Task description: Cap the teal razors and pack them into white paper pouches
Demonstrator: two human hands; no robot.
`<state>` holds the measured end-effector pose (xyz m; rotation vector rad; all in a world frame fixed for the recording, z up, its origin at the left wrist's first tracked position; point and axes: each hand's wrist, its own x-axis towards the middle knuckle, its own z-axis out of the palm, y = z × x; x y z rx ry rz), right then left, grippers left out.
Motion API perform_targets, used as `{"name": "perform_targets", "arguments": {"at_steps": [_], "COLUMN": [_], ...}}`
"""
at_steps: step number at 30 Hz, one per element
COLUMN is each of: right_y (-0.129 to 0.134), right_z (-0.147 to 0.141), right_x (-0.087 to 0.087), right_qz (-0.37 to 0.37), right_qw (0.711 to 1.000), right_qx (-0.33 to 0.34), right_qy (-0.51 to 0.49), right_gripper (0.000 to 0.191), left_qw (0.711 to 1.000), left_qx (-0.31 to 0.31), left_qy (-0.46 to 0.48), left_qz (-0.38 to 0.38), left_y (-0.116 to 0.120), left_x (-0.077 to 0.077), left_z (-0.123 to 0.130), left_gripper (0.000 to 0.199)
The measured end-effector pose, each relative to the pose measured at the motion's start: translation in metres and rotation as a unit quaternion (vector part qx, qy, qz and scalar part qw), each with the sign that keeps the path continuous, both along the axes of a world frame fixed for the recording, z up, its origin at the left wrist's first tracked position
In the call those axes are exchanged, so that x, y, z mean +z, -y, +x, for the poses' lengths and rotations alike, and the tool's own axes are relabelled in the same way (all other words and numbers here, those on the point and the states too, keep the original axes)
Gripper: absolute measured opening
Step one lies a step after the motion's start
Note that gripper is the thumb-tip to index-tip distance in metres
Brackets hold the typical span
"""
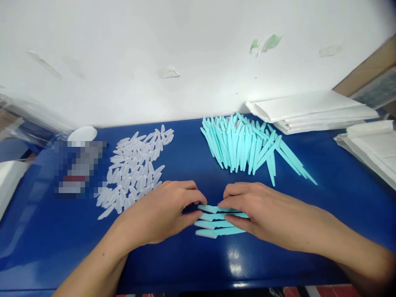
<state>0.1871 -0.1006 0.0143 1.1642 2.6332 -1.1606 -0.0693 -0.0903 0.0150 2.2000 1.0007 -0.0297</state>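
Observation:
Several turquoise eyebrow razors (206,234) lie side by side in a row on the blue table, their blade ends to the left. My left hand (163,214) has thumb and fingertips closed about the blade end of the farthest razor (208,208). My right hand (266,214) grips over the handles of the far razors, thumb below and fingers above, hiding their right ends. Beyond my hands is a heap of turquoise razors (238,144), some fanned out to the right. Left of it spread many small translucent whitish pieces that look like blade caps (136,165), partly behind my left hand.
A blue glossy table (173,264) runs up to a white wall (198,49). Stacked white packets (309,109) stand at the back right, with more white packets (374,144) near the right edge. A white round object (83,134) and a blurred-out item (80,167) are at the left.

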Motion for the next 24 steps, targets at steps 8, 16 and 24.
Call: {"name": "perform_targets", "arguments": {"at_steps": [8, 16, 24], "right_y": [-0.036, -0.078, -0.088], "right_z": [0.068, 0.104, 0.092], "right_x": [0.017, 0.001, -0.017], "right_qz": [0.199, 0.133, 0.044], "right_qw": [0.948, 0.889, 0.883], "right_qx": [-0.245, -0.385, -0.434], "right_qy": [0.046, 0.211, 0.171], "right_gripper": [0.03, 0.044, 0.04], "left_qw": [0.983, 0.929, 0.951], "left_qx": [0.141, 0.336, 0.287], "left_qy": [0.052, -0.046, -0.081], "left_qz": [0.102, 0.151, 0.083], "left_y": [-0.018, -0.044, -0.05], "left_x": [0.005, 0.008, 0.005], "left_z": [-0.022, -0.069, -0.083], "left_gripper": [0.019, 0.037, 0.044]}}
